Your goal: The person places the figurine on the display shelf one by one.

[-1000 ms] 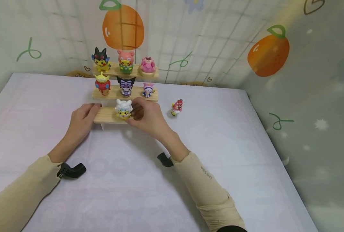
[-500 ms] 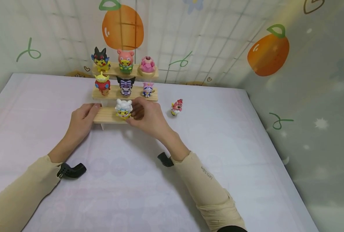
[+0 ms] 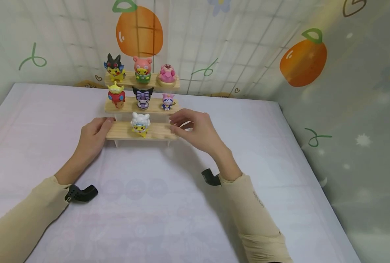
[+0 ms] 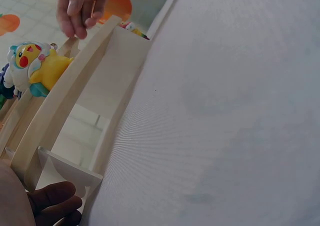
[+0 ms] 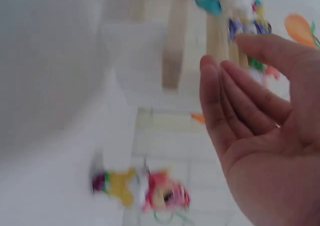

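A three-tier wooden display stand (image 3: pixel 160 132) stands near the back of the table. My left hand (image 3: pixel 93 137) grips the left end of its lowest tier, with the thumb above and fingers (image 4: pixel 57 193) below the board. A yellow figurine with a white fluffy hood (image 3: pixel 140 122) stands mid-way along that tier. My right hand (image 3: pixel 199 131) is beside the tier's right end, fingers parted from the thumb and holding nothing. A red and yellow figurine (image 5: pixel 162 192) is on the table to the right; in the head view my right hand hides it.
Three figurines, with a purple-bowed one (image 3: pixel 143 98) in the centre, stand on the middle tier. Three more, including a pink-hooded one (image 3: pixel 142 69), are on the top tier. A curtain printed with oranges (image 3: pixel 139 31) hangs behind the white-covered table (image 3: pixel 149 219).
My right hand has let go of the white-hooded figurine and moved right, past the tier's end, covering the red figurine in the head view. The left hand has stayed still.
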The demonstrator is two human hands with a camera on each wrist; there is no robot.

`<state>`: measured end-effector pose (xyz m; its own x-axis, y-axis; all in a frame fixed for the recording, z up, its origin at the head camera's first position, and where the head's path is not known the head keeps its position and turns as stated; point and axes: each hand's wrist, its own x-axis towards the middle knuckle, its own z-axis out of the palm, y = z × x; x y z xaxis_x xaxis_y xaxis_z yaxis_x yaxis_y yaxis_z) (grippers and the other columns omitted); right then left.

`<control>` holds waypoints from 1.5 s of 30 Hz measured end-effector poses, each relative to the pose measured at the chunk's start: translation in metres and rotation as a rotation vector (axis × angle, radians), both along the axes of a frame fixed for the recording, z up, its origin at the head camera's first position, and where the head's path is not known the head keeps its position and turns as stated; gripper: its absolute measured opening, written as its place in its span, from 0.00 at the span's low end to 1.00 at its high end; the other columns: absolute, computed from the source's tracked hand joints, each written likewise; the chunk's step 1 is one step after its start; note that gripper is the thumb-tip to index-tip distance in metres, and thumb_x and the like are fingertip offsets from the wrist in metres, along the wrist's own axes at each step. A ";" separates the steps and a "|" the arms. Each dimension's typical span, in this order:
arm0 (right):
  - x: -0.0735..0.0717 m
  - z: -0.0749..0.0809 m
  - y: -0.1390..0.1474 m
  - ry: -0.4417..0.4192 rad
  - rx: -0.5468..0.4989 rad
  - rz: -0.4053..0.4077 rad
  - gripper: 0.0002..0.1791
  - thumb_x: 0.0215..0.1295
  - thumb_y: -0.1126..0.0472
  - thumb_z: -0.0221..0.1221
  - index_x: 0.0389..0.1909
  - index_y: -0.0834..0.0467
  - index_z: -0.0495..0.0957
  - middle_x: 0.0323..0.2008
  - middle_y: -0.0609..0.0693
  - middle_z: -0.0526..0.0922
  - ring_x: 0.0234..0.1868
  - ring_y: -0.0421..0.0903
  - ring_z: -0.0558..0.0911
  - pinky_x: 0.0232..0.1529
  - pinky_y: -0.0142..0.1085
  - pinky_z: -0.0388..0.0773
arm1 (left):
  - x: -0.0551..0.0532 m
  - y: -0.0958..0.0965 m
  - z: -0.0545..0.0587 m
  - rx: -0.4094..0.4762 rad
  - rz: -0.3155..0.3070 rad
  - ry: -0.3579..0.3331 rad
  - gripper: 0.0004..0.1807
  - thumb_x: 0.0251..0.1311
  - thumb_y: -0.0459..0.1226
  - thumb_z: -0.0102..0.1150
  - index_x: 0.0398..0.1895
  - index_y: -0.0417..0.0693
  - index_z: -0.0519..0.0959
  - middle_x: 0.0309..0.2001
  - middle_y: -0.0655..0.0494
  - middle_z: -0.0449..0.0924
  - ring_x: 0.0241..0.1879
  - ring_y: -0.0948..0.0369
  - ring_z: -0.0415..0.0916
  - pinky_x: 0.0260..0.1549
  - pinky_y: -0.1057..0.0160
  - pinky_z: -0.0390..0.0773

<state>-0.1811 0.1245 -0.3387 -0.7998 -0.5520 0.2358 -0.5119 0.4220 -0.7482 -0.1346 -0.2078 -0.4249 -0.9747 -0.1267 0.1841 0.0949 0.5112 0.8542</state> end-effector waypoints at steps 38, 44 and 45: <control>-0.045 -0.047 0.075 -0.125 -0.030 -0.206 0.20 0.64 0.65 0.72 0.55 0.62 0.83 0.51 0.59 0.88 0.53 0.52 0.86 0.58 0.48 0.83 | -0.002 -0.001 0.001 -0.005 -0.007 0.011 0.31 0.82 0.52 0.43 0.65 0.35 0.79 0.65 0.34 0.80 0.69 0.41 0.73 0.67 0.38 0.69; -0.045 -0.049 0.074 -0.128 -0.025 -0.212 0.22 0.61 0.67 0.73 0.56 0.63 0.82 0.51 0.59 0.88 0.53 0.53 0.86 0.57 0.45 0.84 | -0.002 -0.001 -0.001 -0.009 -0.004 0.010 0.31 0.82 0.52 0.43 0.64 0.35 0.80 0.64 0.34 0.80 0.68 0.41 0.74 0.66 0.38 0.69; -0.045 -0.049 0.074 -0.124 -0.026 -0.216 0.21 0.61 0.67 0.73 0.55 0.63 0.82 0.51 0.59 0.88 0.52 0.52 0.86 0.57 0.44 0.84 | -0.002 -0.001 -0.001 -0.008 -0.004 0.009 0.31 0.82 0.52 0.43 0.64 0.35 0.80 0.64 0.34 0.80 0.68 0.41 0.74 0.66 0.38 0.69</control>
